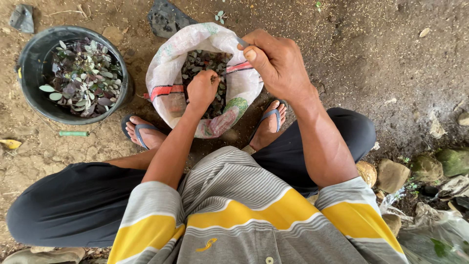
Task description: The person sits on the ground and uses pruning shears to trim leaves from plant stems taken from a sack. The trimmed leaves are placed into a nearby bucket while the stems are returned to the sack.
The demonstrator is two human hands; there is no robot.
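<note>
The left hand [202, 90] is clenched around a small sprig, down inside the mouth of a white woven sack [168, 73] filled with purple-green leaves. The right hand [276, 61] grips a slim grey tool just right of it, over the sack's rim. Far left stands a black bucket [31, 80] of the same leaves
</note>
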